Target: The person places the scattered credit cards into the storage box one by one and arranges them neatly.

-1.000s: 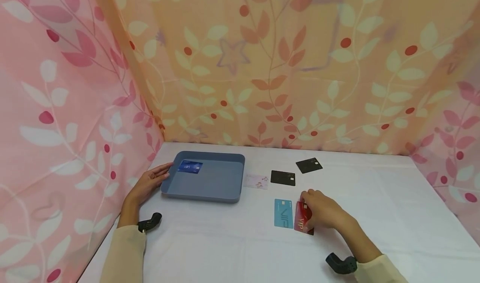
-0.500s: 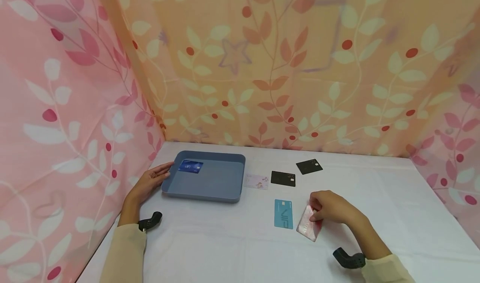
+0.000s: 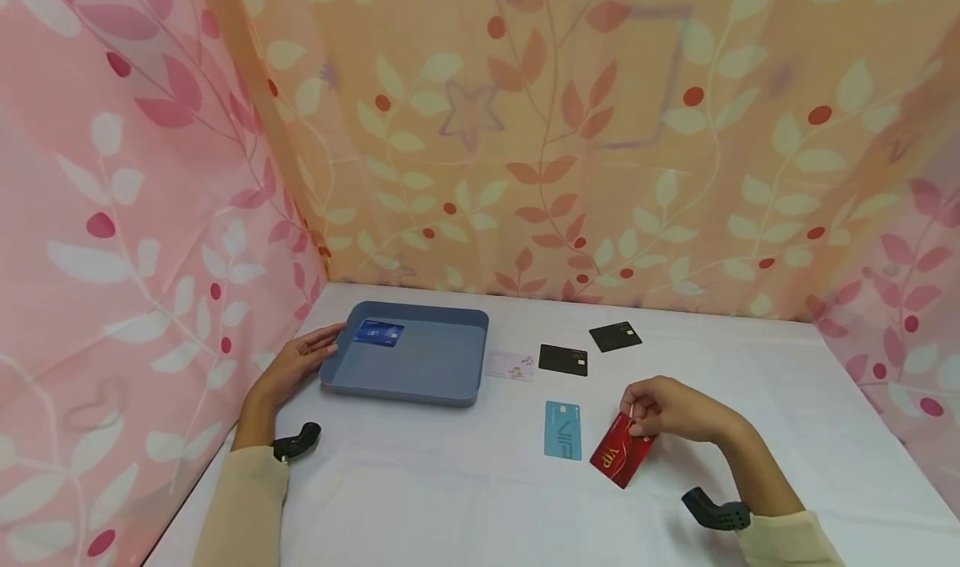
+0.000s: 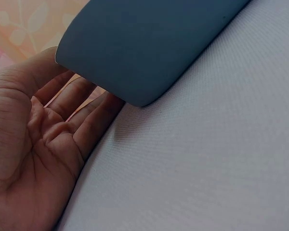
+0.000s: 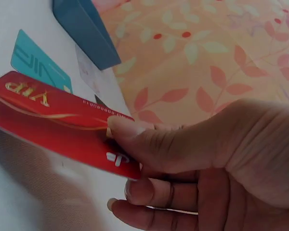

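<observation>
My right hand (image 3: 675,410) pinches a red VIP card (image 3: 622,450) by its upper end between thumb and fingers. In the right wrist view the thumb presses over the chip end of this card (image 5: 58,120), which is tilted up off the white cloth. My left hand (image 3: 296,367) rests its fairly straight fingers against the left side of a blue-grey tray (image 3: 408,397); the left wrist view shows the fingertips partly hidden behind the tray wall (image 4: 135,53). Inside the tray, at its upper left, lies a blue VIP card (image 3: 378,333).
A light blue VIP card (image 3: 562,430) lies left of the red one. Farther back are a pale flowered card (image 3: 511,365) beside the tray, a black card (image 3: 563,360) and another black card (image 3: 615,336). Patterned curtains (image 3: 480,133) enclose the white table (image 3: 420,484).
My right hand has lifted the red card off the cloth and drawn it slightly right, away from the light blue card. The left hand stays at the tray.
</observation>
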Motion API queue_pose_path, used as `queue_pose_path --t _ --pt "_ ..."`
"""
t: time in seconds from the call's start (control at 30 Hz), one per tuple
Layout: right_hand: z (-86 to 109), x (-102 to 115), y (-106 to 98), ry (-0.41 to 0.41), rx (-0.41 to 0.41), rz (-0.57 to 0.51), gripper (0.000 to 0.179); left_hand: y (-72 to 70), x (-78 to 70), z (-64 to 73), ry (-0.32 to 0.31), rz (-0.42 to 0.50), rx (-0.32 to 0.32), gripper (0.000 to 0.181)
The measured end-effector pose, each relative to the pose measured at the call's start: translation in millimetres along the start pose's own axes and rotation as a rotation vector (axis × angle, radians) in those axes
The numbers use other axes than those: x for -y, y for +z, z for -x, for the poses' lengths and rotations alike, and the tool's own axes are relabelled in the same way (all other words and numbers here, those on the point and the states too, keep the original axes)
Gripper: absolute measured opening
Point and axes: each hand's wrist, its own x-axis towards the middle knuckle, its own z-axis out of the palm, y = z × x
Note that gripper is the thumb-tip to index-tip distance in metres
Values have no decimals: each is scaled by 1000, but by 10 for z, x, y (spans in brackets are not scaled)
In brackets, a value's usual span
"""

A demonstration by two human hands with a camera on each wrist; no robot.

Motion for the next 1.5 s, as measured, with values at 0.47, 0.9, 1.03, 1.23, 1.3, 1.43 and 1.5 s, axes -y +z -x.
queue_pose_path --t 0.47,0.9,1.03,1.23,1.3,1.43,1.5 --pt "-9 59 -22 -110 33 -275 24 7 -19 -30 18 23 0 57" --pt "-55 407 222 -197 -126 -421 28 -5 31 9 18 10 1 56" --pt "-113 480 307 -170 -188 -453 32 -5 19 3 23 8 0 55" --pt "-193 528 425 -97 -238 -508 39 19 -24 27 23 23 9 56" --pt "-212 546 457 -81 -235 -518 42 26 -35 40 16 22 6 56" --pt "-239 583 506 -64 -237 -533 45 41 -59 54 15 11 8 57" --pt "-259 599 527 -55 -242 -542 43 47 -63 59 18 11 11 57"
